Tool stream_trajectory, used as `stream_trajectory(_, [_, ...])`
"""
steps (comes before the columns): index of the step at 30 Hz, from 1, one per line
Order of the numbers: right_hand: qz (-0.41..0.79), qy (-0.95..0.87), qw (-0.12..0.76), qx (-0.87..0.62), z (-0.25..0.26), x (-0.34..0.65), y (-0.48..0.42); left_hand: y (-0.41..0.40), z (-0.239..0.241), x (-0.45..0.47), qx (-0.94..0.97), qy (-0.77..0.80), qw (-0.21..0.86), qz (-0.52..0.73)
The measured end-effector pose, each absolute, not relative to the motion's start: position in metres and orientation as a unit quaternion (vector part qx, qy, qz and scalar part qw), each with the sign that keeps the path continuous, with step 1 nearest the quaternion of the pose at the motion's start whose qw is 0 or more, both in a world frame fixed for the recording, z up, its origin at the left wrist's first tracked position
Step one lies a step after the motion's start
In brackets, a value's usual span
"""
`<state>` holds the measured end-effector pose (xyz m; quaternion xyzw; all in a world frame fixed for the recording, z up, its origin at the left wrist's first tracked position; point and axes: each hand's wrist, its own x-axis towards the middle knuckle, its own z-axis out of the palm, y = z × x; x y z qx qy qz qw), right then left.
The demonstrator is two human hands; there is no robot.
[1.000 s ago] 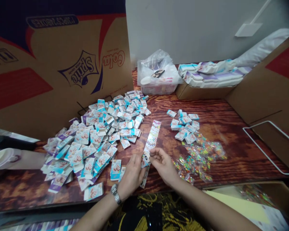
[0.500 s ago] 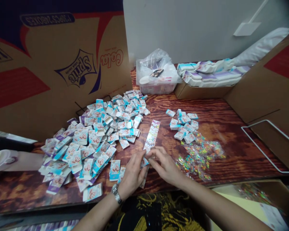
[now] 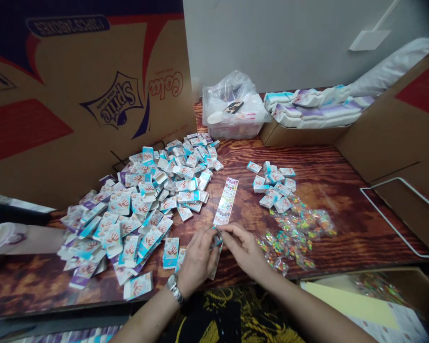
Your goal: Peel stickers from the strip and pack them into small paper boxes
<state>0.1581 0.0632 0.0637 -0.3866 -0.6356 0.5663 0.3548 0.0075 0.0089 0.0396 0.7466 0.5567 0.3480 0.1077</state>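
Observation:
My left hand (image 3: 197, 259), with a metal wristwatch (image 3: 174, 288) on its wrist, and my right hand (image 3: 242, 250) meet over a small white and blue carton (image 3: 217, 242) on the wooden table (image 3: 343, 238). Both hands pinch it. A long sticker strip (image 3: 226, 201) rises from the carton, and a narrow strip end (image 3: 214, 267) shows below it. To my left lies a large heap of handprint-printed cartons (image 3: 139, 205). To my right are a smaller heap of cartons (image 3: 273, 188) and several cellophane packets of colourful pieces (image 3: 296, 233).
Upright cardboard sheets with Sprite print (image 3: 93, 95) wall the table's back left, and another sheet (image 3: 389, 143) stands at the right. A plastic-wrapped tub (image 3: 234, 109), flattened packaging on a box (image 3: 314, 107), a white wire frame (image 3: 396, 214) and a pale cup (image 3: 0, 238) surround the work.
My hands have drawn closer together around the small carton. The right fingers now press on its upper end, and the sticker strip stands more upright. The view has shifted slightly.

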Motion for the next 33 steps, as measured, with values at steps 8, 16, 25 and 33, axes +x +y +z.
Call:
stream_trajectory(8, [0.657,-0.479,0.378,-0.443,0.062,0.145,0.063,0.006,0.034,0.015,0.720,0.616,0.062,0.312])
stream_trajectory(16, [0.466,-0.662,0.385,-0.442,0.067,0.147,0.059,0.005,0.029,0.023,0.737,0.621,-0.003,0.268])
stream_trajectory(25, [0.347,-0.737,0.413,-0.407,0.058,0.148,0.037,0.006,0.028,0.033,0.704,0.681,-0.016,0.203])
stream_trajectory(33, [0.421,-0.715,0.383,-0.405,0.046,0.152,0.046,0.013,0.033,0.030,0.727,0.646,0.094,0.214])
